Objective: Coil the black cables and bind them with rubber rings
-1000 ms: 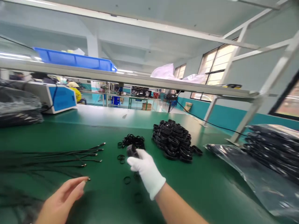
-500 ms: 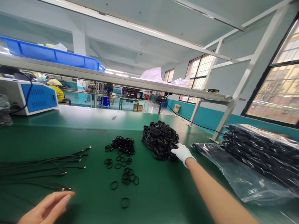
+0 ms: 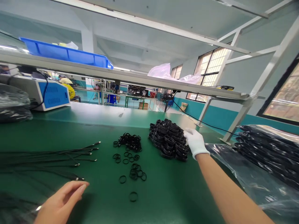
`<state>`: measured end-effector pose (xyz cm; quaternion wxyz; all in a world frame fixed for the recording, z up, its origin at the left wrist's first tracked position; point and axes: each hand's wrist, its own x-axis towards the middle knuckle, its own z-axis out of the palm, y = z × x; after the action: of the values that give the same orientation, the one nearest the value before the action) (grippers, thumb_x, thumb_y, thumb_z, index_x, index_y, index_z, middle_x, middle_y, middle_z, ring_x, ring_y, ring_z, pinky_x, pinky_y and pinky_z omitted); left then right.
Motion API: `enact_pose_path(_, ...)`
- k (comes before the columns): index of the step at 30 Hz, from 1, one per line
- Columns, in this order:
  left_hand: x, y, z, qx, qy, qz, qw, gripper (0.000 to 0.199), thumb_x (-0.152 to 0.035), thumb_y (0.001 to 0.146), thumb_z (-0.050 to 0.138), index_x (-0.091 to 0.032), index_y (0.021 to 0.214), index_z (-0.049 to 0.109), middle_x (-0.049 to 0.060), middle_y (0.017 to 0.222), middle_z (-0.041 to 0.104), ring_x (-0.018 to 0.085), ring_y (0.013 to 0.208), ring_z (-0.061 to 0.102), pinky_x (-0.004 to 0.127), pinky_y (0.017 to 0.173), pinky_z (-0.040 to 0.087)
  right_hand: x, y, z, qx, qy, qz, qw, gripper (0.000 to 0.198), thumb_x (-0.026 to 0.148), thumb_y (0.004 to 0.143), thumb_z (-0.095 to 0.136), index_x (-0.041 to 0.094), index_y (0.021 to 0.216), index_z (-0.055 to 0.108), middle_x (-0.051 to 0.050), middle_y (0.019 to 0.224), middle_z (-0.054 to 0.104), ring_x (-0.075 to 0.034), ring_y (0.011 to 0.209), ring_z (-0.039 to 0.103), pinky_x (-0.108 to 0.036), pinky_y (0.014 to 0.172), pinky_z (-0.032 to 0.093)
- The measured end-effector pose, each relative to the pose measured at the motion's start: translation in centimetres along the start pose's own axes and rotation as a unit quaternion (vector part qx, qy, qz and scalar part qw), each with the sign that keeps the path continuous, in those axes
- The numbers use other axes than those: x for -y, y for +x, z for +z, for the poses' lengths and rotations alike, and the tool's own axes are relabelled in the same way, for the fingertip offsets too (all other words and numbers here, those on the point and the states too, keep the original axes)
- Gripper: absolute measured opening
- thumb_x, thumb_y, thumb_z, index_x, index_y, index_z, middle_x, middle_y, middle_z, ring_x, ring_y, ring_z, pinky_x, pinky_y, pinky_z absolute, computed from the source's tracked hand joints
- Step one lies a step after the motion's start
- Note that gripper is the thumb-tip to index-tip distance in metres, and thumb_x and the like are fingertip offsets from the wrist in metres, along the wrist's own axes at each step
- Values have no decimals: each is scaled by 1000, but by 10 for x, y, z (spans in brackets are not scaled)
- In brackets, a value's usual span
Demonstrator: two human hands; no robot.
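White glove on the right hand, which is at the right edge of a heap of black coils on the green counter. Fingertips overlap the heap's edge in view; cannot tell whether the right grip is clenched on a coil or released, fingers partly hidden by the glove's back.

Left hand is bare, low at the near left, thumb and forefinger tips close together — cannot tell if that grip is grasping anything. Plug ends of black cables are just beyond its fingertips; cables run off left, the nearest ones blurred.

Between the hands: a small pile of black bands left of the coils, with loose bands scattered nearer, one single band apart at the front.

Right side: a stack of clear bags with dark contents, a flat clear bag beside it, near the glove's cuff. Far left — a blue-and-white machine and another plastic bag. Shelf above carries a blue tray.
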<state>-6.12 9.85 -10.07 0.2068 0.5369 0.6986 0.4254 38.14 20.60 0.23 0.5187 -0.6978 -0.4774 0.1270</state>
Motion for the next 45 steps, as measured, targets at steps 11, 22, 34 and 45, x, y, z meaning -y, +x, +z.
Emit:
enact_pose_path(11, -27, -26, -1, 12, 96, 125, 987, 18, -25, 85, 49, -21, 77, 65, 1, 76, 65, 14, 71, 61, 22, 64, 46, 90, -226, 143, 312, 178, -117, 926, 40, 40, 79, 52, 23, 115, 55, -7, 118, 60, -23, 105, 59, -40, 92, 47)
enact_pose_path(22, 26, 53, -91, -58, 372, -5, 926, 19, -28, 89, 52, -16, 102, 59, 6, 105, 61, 19, 92, 59, 39, 80, 49, 50, -261, 171, 265, -12, -362, 894, 30, 36, 82, 47, 30, 109, 60, -3, 104, 67, -24, 94, 63, -38, 77, 53)
enact_pose_path(34, 33, 109, -74, -2, 462, 51, 885, 26, -30, 89, 52, -17, 112, 55, 8, 116, 57, 20, 98, 58, 41, 83, 50, 49, -263, 175, 289, -14, -387, 875, 28, 31, 85, 45, 28, 108, 60, -4, 104, 67, -24, 95, 63, -37, 77, 53)
enact_pose_path(45, 12, 91, -84, -77, 395, 121, 908, 21, -26, 90, 49, -18, 108, 57, 7, 111, 58, 20, 98, 57, 39, 82, 49, 57, -260, 173, 250, 65, -329, 908, 26, 29, 83, 47, 25, 103, 62, -4, 102, 67, -22, 93, 63, -38, 83, 51)
